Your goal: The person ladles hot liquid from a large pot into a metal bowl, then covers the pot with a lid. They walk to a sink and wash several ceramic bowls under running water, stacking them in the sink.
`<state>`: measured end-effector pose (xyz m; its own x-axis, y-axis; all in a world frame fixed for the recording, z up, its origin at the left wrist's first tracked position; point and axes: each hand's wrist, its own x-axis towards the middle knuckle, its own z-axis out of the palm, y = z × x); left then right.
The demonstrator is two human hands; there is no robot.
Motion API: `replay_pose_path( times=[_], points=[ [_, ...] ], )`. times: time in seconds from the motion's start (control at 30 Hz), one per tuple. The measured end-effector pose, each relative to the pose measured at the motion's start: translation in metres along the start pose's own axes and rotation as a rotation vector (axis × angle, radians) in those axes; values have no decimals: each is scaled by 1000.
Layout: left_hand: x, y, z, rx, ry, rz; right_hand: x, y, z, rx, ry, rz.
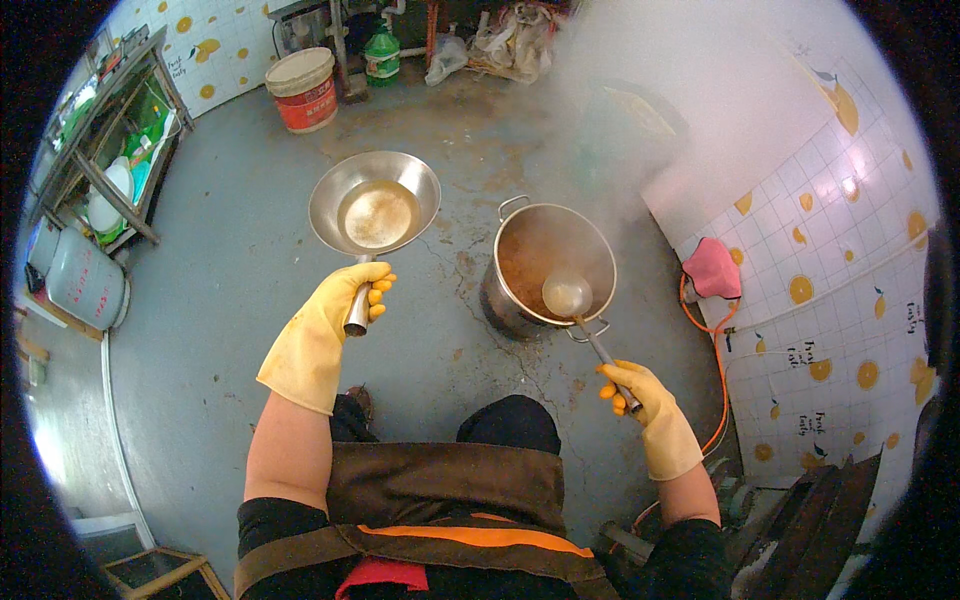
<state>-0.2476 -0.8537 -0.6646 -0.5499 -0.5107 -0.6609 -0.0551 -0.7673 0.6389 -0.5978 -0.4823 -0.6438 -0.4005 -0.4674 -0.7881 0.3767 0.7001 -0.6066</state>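
Observation:
My left hand (352, 296), in a yellow rubber glove, grips the hollow handle of a wide steel ladle pan (322, 206). Clear, slightly brownish liquid (379, 215) lies in its bowl. In the same kind of glove, my right hand (637, 390) holds the handle of a smaller metal ladle (568, 294). That ladle's bowl hangs over the mouth of a tall steel stockpot (517, 319) with side handles; whether it touches the contents is unclear. Reddish-brown contents (525, 259) show inside the pot, partly veiled by steam.
Steam (652, 90) hides much of the far right. Beyond stand a red-and-white bucket (301, 90) and a green plastic bottle (382, 56). To the left are a wooden shelf (105, 180) and a gas cylinder (86, 281). An orange hose (724, 375) runs along the right wall.

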Motion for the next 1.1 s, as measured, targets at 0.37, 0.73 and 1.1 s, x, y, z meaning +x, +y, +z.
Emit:
replay_pose_path(
  times=[0.37, 0.73, 1.1],
  points=[
    [6, 1, -2, -20, -34, 6, 6, -6, 1, -64, -8, 1],
    [6, 3, 2, -6, -24, 10, 55, -38, 14, -121, 42, -17],
    [4, 0, 19, 6, 13, -10, 49, -61, 29, -640, -53, -64]
  ],
)
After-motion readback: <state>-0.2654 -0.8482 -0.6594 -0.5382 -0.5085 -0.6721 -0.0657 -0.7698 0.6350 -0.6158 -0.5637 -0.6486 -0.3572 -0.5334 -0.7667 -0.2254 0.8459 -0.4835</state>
